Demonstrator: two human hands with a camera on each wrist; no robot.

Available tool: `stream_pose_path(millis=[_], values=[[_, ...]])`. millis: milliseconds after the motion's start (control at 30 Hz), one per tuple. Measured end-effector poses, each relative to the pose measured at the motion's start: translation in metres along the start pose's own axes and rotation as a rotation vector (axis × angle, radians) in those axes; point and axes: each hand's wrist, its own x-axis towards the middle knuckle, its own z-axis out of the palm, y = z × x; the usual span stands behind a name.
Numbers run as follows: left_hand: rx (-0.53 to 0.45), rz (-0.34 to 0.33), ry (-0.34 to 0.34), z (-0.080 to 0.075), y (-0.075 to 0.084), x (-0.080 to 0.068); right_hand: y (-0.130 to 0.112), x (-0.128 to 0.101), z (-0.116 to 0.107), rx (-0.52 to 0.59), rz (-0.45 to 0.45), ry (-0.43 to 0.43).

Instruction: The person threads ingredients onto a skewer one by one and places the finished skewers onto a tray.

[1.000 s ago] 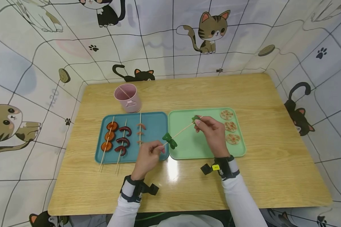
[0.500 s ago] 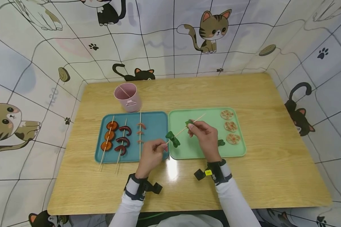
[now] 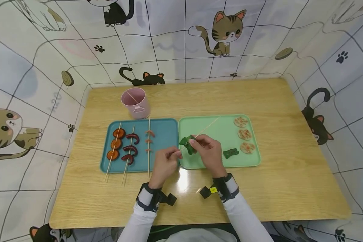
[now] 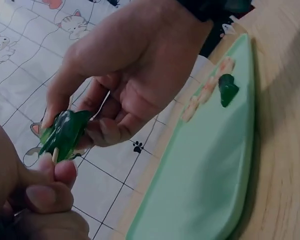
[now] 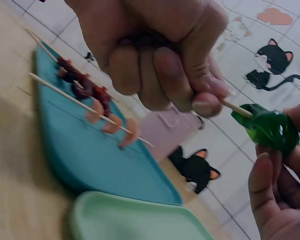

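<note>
Left hand point(image 3: 165, 165): is pinching the skewer point(image 3: 210, 125) close to its near end, thumb against forefinger, the other fingers curling in with no gap showing
Right hand point(image 3: 210, 153): is holding the green pieces point(image 3: 187, 144) between thumb and fingertips, spreading only as wide as they are
Skewer's run: is pointing from the left fingertips out between 1 and 2 o'clock, the bare far end reaching past the right hand
Green pieces' place: are sitting threaded on that line, a short bare stretch separating them from the left fingertips; the right hand is touching them
Green pieces' look: are shining dark green, paling at one edge, bunching together; I cannot tell how many
Loose green piece point(image 3: 231, 153): is lying on the pale green tray point(image 3: 225, 131) at 3 o'clock from the right hand, the nearer one
Pale round slices point(image 3: 245, 134): are lining up at 2 o'clock from it
Blue tray point(image 3: 164, 127): is bearing three filled skewers point(image 3: 129, 148) at 10 o'clock from the left hand
Pink bucket point(image 3: 139, 112): is standing at 11 o'clock, a stick point(image 3: 132, 96) leaning inside
</note>
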Motion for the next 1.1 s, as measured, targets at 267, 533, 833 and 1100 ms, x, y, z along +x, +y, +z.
stream_pose_path(millis=[267,533,833,1100], values=[[0.002,0.019,-0.059,0.002,0.003,0.007,-0.005,0.003,-0.007,-0.028,0.018,-0.103],[0.027,0.069,-0.101,-0.004,0.004,0.008,-0.007,0.001,-0.011,-0.062,-0.039,-0.161],[0.023,0.105,-0.128,-0.005,-0.001,0.008,-0.004,0.004,-0.014,-0.071,-0.208,-0.168],[0.029,0.114,-0.13,-0.005,0.002,0.007,0.0,0.003,-0.006,-0.022,-0.28,-0.077]])
